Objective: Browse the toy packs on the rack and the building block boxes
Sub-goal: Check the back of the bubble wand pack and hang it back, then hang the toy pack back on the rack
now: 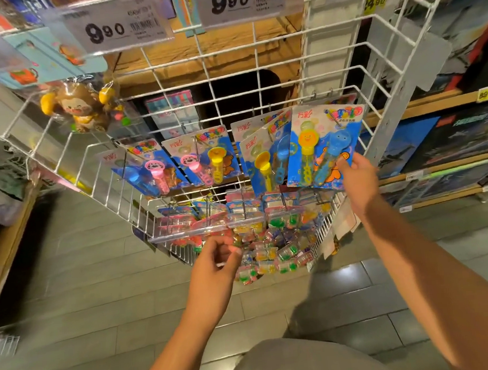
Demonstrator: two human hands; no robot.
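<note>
right hand (358, 173) pinching lower corner of bubble-wand pack (323, 146), hung on wire rack (257, 67) at 1 o'clock. left hand (214, 263) loosely curled, empty, by the lower packs (270, 241). best tilted gently, hook kept seated. block boxes (452, 145) at 3 o'clock.

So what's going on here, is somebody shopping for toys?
It looks that way. A person stands at a white wire rack hung with toys. Their right hand pinches the lower corner of a blue card pack holding a yellow and a blue bubble wand, tilting it out from its row. Their left hand, fingers loosely curled and holding nothing, hovers at the clear blister packs hanging lower down.
</note>
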